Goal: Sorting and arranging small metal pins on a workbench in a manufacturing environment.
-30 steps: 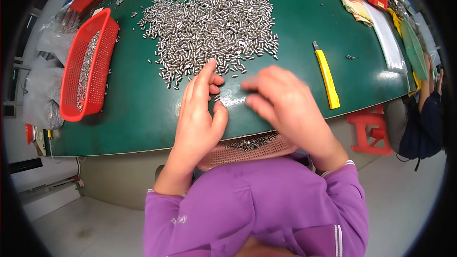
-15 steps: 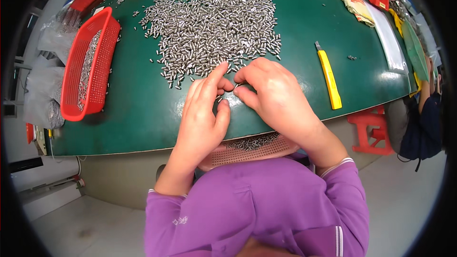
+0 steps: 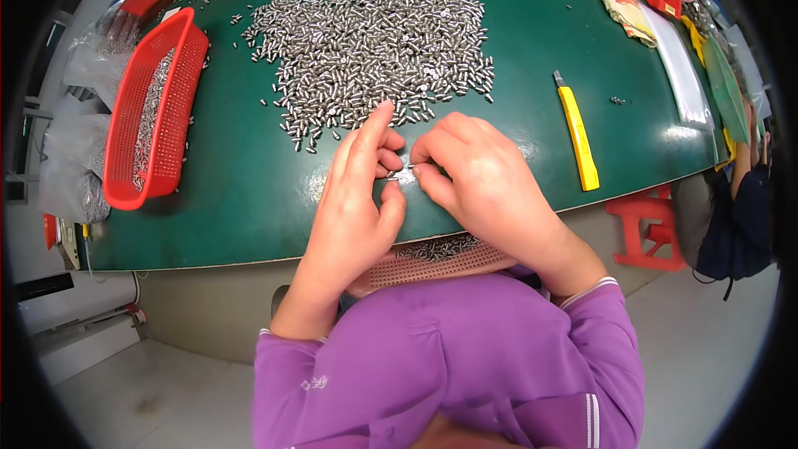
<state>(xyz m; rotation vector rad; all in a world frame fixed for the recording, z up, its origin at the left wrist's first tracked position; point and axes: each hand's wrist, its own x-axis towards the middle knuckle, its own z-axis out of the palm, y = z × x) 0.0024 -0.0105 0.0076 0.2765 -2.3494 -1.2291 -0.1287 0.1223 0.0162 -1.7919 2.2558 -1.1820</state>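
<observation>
A wide heap of small silvery metal pins (image 3: pixel 382 41), each short and round-ended, covers the middle of the green table. Just in front of its near edge my two hands meet almost fingertip to fingertip. My left hand (image 3: pixel 353 191) has its index finger stretched toward the heap, while thumb and curled fingers close on a small metal pin (image 3: pixel 391 178). Between thumb and forefinger, my right hand (image 3: pixel 486 170) pinches another small metal pin (image 3: pixel 410 166). The exact shape of both pieces is too small to make out.
A red perforated basket (image 3: pixel 181 120) with metal pieces stands at the left. To the right lies a yellow utility knife (image 3: pixel 578 137), blade bared. Below the table's front edge, a pink basket (image 3: pixel 432 268) holding more pieces sits against me. A red stool (image 3: pixel 648 229) stands at the right.
My right hand's fingertips have drawn slightly down and back from the heap. The pins at the fingertips now show more plainly. My left hand has barely shifted.
</observation>
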